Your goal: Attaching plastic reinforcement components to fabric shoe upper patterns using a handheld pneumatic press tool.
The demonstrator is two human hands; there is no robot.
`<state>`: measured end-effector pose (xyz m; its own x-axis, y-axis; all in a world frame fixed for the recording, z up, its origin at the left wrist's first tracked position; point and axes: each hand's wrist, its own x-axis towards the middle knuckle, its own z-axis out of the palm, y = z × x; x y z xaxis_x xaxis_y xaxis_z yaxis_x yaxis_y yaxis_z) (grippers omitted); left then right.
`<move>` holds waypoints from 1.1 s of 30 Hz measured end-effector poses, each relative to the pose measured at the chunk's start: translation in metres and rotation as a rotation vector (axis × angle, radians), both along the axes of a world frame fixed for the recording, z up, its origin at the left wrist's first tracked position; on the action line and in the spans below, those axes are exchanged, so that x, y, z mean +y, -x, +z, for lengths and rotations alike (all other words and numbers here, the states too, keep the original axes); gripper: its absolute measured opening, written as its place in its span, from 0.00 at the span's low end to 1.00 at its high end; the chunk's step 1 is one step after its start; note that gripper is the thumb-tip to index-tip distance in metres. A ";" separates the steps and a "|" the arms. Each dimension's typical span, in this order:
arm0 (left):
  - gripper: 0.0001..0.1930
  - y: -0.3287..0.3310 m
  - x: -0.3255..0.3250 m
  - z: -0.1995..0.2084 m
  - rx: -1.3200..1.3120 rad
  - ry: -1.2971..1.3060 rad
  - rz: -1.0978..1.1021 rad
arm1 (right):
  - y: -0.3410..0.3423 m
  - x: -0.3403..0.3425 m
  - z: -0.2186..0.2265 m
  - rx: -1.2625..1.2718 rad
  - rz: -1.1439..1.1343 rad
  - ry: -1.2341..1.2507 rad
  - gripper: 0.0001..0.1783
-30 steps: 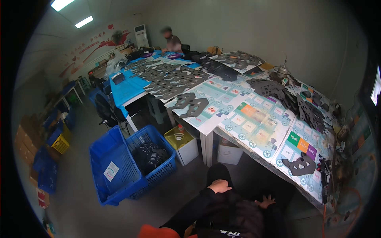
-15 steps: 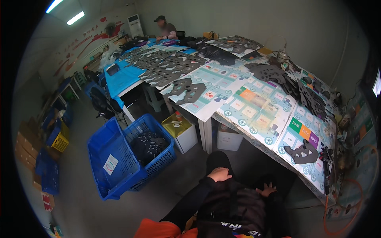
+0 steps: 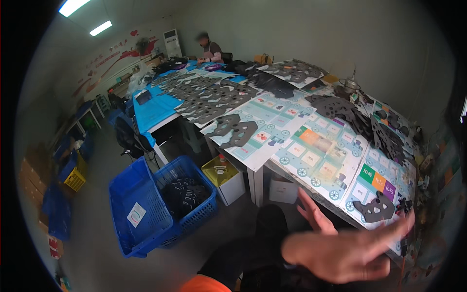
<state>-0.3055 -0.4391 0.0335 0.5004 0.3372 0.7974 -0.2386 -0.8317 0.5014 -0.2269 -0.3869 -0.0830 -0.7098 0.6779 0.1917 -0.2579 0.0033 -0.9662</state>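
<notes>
My left hand (image 3: 335, 255) reaches across to the right in front of my body, blurred by motion, its fingers stretched out and holding nothing that I can see. Behind it, partly covered by it, my right hand (image 3: 318, 216) is raised beside the table edge with fingers extended and apart. Nearest to both on the table (image 3: 311, 160) lies a dark grey cut-out piece (image 3: 374, 208) with several holes. Close to my left fingertips, at the table's right edge, is a small black tool or fitting (image 3: 404, 207), too blurred to make out.
A blue crate (image 3: 194, 214) of dark pieces stands on the floor at left, another blue crate (image 3: 141, 214) tilted against it. A yellow-topped can (image 3: 221, 177) sits by the table leg. More grey cut-outs (image 3: 214, 97) cover the tables. A person (image 3: 210, 51) sits at the far end.
Both hands have lifted off my lap. The left has swung right and forward, and the right has risen toward the table edge. The view has shifted slightly.
</notes>
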 end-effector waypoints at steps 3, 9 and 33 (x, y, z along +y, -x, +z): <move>0.42 -0.062 -0.058 -0.027 0.188 0.043 -0.536 | 0.024 -0.003 0.032 0.078 0.385 -0.021 0.51; 0.40 -0.043 -0.043 -0.029 0.239 0.138 -0.603 | 0.026 0.014 0.085 -0.358 -0.202 -1.024 0.46; 0.22 0.135 0.101 -0.409 0.863 0.992 0.654 | -0.246 0.000 -0.317 -1.355 -0.472 0.522 0.73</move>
